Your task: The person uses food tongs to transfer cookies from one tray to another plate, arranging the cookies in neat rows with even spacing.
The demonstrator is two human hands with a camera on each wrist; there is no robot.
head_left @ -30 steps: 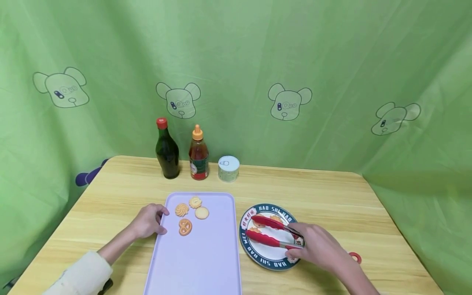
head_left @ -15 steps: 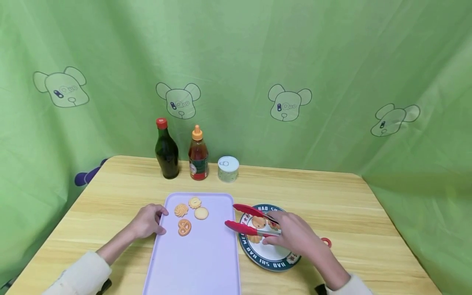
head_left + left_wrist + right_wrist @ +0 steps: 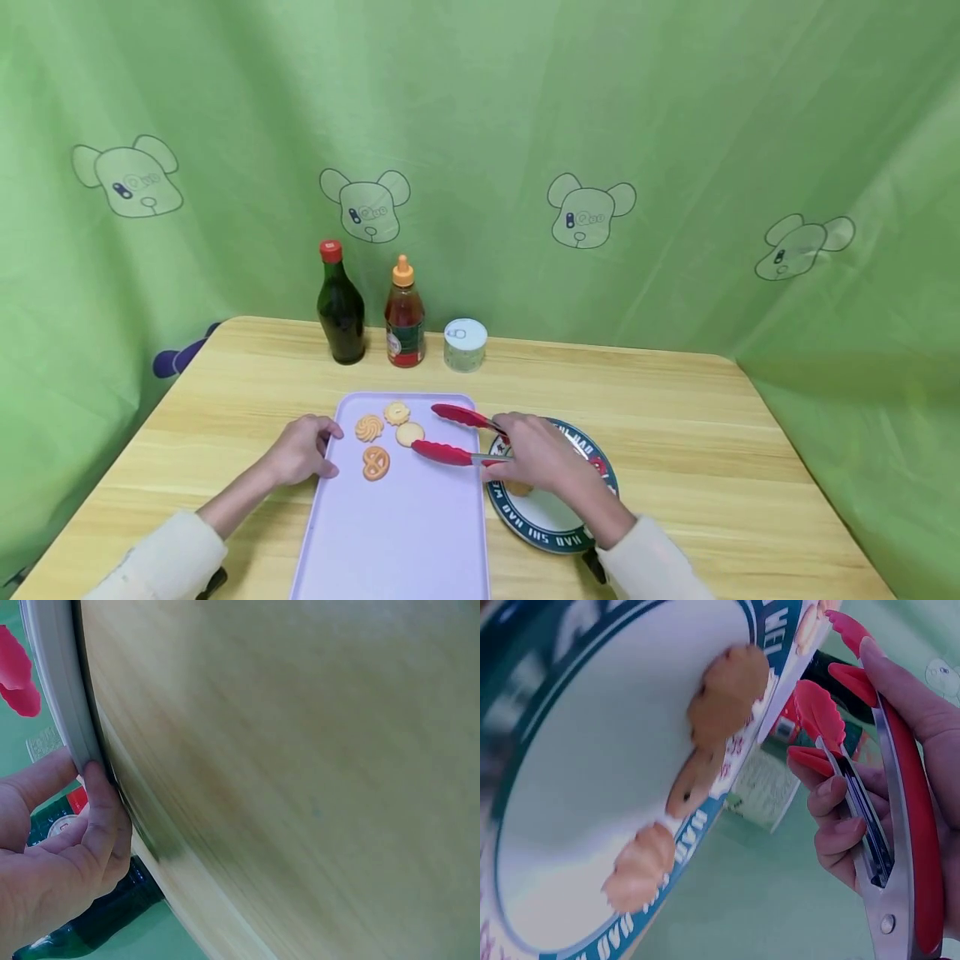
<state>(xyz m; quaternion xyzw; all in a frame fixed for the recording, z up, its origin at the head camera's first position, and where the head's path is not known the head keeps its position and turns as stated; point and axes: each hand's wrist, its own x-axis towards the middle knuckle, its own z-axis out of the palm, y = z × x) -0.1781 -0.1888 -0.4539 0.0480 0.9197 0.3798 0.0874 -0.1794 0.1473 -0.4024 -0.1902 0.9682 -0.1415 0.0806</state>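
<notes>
My left hand (image 3: pixel 300 450) pinches the left rim of a lilac tray (image 3: pixel 405 533), thumb and fingers on its edge (image 3: pixel 64 682) in the left wrist view. The tray carries a swirl cookie (image 3: pixel 369 428), a flower-edged cookie (image 3: pixel 397 413), a plain round cookie (image 3: pixel 409 434) and a pretzel-shaped cookie (image 3: pixel 376 462). With my right hand (image 3: pixel 534 454) I grip red-tipped tongs (image 3: pixel 904 825). Their jaws stand apart over the tray's right half, the lower tip close by the round cookie. Beneath my right hand lies a plate (image 3: pixel 551 512) with a bear-shaped cookie (image 3: pixel 731 690) and others.
Along the back of the wooden table (image 3: pixel 637 383) stand a dark green bottle (image 3: pixel 341 312), a sauce bottle (image 3: pixel 405 325) with an orange cap, and a can (image 3: pixel 465 344). A green curtain (image 3: pixel 480 125) hangs behind and at the sides.
My right hand has carried the tongs leftward from over the plate to over the tray, jaws apart throughout. The left hand stays at the tray's rim, and the cookies on the tray keep their places.
</notes>
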